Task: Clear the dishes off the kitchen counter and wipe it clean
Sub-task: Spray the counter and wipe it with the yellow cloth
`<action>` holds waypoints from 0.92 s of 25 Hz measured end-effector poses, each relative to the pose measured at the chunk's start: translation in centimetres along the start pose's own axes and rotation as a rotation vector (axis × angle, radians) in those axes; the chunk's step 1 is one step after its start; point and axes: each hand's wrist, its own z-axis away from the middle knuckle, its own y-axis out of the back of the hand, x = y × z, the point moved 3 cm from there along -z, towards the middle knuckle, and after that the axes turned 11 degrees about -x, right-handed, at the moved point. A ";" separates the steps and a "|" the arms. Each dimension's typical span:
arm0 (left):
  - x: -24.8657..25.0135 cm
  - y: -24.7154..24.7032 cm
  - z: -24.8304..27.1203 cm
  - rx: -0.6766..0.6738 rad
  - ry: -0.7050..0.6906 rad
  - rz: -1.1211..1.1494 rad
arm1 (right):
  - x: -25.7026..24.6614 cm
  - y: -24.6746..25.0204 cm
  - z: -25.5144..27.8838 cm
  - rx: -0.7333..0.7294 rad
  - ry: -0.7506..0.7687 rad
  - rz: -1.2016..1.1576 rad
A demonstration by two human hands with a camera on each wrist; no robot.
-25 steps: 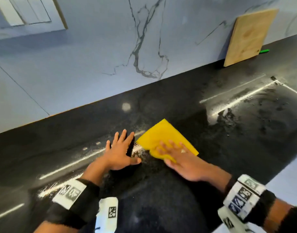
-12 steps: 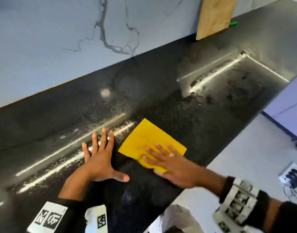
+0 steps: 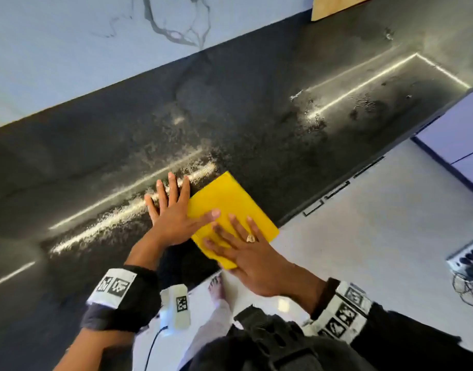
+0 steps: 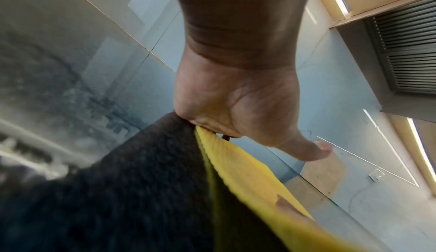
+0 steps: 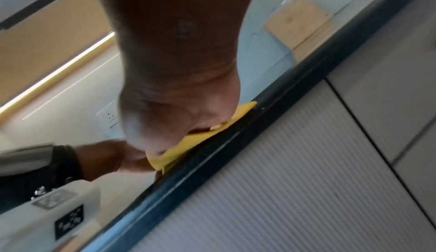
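Observation:
A yellow cloth (image 3: 230,202) lies flat on the black speckled counter (image 3: 256,124), right at its front edge. My right hand (image 3: 243,245) presses flat on the cloth's near half with straight fingers; a ring sits on one finger. My left hand (image 3: 174,210) lies flat on the counter beside the cloth, fingers spread, its thumb resting across the cloth's left part. In the left wrist view the cloth (image 4: 247,177) runs under the palm (image 4: 235,103). In the right wrist view the cloth (image 5: 195,142) pokes out under the hand at the counter's edge (image 5: 235,140).
A wooden board (image 3: 334,5) leans against the marble backsplash at the far right. Wet smears and crumbs (image 3: 310,113) glisten on the counter's right part. Beyond the front edge are white floor, a bare foot (image 3: 216,287) and a power strip (image 3: 468,259).
Both hands and the cloth have slid toward the counter's front edge. The left thumb now lies on the cloth. The head view has tilted down, showing floor and foot.

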 end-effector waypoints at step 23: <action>-8.1 -13.4 18.5 0.507 0.209 -0.182 | 5.8 1.3 0.2 0.079 0.186 0.352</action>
